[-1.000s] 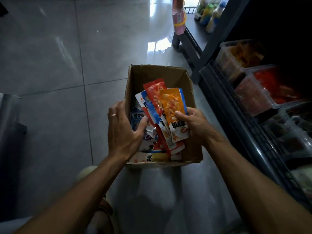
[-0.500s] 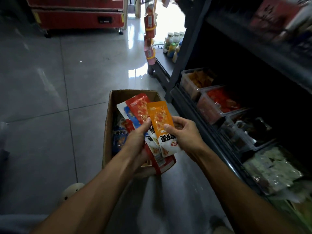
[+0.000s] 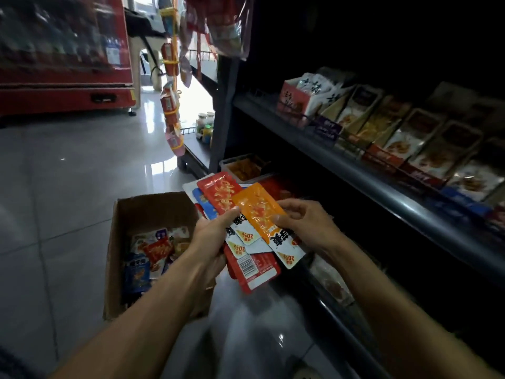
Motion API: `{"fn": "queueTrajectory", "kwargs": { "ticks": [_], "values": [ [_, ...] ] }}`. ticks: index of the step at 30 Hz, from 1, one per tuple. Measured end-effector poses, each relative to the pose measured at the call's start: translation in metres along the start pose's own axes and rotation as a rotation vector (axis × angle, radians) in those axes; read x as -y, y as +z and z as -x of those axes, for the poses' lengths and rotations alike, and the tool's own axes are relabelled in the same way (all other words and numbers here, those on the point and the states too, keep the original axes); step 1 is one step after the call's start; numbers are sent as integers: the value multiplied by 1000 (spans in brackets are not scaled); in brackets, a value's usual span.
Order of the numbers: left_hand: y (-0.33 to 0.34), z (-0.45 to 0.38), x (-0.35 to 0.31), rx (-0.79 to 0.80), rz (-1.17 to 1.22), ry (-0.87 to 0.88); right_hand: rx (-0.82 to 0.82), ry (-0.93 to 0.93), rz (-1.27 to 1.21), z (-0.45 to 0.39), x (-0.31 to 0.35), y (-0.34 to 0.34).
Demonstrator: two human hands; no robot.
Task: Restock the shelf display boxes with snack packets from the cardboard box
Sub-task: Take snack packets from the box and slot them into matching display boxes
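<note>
Lifting the fan of snack packets [image 3: 246, 222] clear of the cardboard box [image 3: 153, 214], you have turned from looking down into it a second ago to facing the dark shelf [image 3: 382, 184] on your right. That suggests the gathering step is over and sorting into the display boxes [image 3: 410, 143] comes next.

Your left hand [image 3: 210, 236] grips the stack from below, thumb pressed across its face. Your right hand [image 3: 303, 222] pinches the orange packet [image 3: 259, 212] on top, thumb on its front and fingers curled behind, as if to peel it off the red packet [image 3: 221, 195] beneath.

More packets lie in the cardboard box on the floor, just left of your forearm. The lower shelf's clear bins [image 3: 246, 168] sit just beyond the fan.

"20%" shows in yellow corner triangles on several packets, upside down to you, and a barcode on the back of a red one. The large black characters are partly covered, so I cannot read them.
</note>
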State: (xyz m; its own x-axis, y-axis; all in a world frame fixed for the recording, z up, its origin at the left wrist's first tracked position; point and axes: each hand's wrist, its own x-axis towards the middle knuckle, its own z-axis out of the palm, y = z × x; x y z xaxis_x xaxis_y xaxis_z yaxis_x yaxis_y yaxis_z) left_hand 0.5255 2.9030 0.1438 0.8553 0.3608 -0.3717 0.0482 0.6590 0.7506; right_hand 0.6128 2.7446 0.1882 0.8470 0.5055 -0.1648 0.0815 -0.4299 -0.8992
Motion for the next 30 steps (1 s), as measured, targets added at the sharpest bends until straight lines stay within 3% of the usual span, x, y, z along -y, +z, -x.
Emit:
{"fn": "queueTrajectory", "kwargs": {
  "ticks": [6,11,16,21,30],
  "values": [
    [48,17,1,122,-102,4,78,-23,186,39,20,-65],
    [95,28,8,180,-75,17,-270,-13,64,72,24,-114],
    [137,38,19,236,-1,-14,-377,1,-216,110,11,-146],
    [171,55,36,384,-43,-73,-509,43,-251,138,12,-184],
    [237,80,67,536,-234,-62,-599,101,-352,205,0,-255]
  ]
}}
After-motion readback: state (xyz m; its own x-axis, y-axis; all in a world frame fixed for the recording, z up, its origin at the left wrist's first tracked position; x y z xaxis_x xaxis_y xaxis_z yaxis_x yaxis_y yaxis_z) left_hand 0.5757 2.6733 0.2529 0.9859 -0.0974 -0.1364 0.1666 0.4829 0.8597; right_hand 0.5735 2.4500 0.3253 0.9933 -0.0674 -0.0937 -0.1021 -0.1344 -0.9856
